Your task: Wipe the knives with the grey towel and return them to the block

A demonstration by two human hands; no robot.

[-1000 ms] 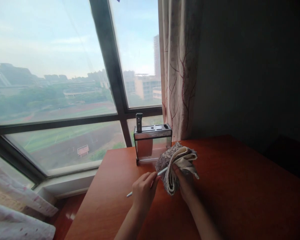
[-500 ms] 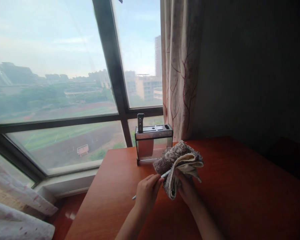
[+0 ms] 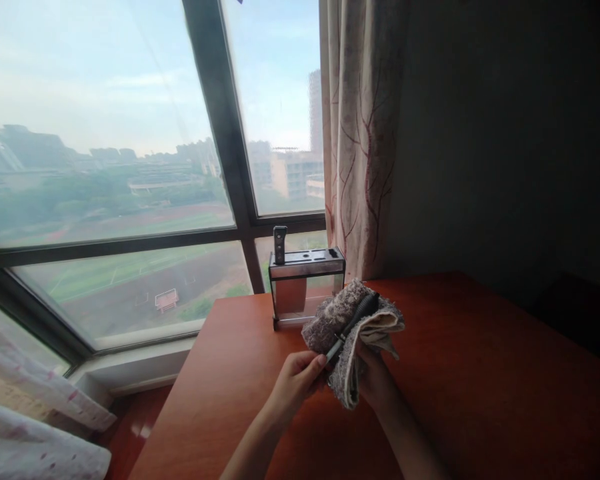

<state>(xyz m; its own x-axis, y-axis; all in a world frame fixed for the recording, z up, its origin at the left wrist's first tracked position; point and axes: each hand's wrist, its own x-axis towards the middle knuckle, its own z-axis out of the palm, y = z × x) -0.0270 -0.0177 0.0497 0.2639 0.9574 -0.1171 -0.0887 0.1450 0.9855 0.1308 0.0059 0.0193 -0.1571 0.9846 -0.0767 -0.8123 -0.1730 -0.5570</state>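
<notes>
My left hand [image 3: 297, 377] is closed on the grey metal rod of a honing steel [image 3: 336, 348], with the thumb on top. The steel's black handle [image 3: 364, 308] slants up to the right and rests in a fold of a brown-grey fluffy cloth [image 3: 344, 309] with a beige backing. The far end of the rod is hidden by my left hand. From below and the right, my right hand [image 3: 371, 373] grips the folded cloth; most of its fingers are covered. Both hands are above the table, in front of a clear-sided knife block [image 3: 307, 270].
One black-handled knife [image 3: 279, 245] stands in the block's left slot. Under everything lies a reddish-brown wooden table [image 3: 230, 373]. Large windows [image 3: 110, 120] rise behind and to the left, and a patterned curtain [image 3: 363, 147] hangs behind the block.
The honing steel has shifted up and right relative to my left hand. Its black handle now shows in the cloth, and the rod's end below the hand is out of sight.
</notes>
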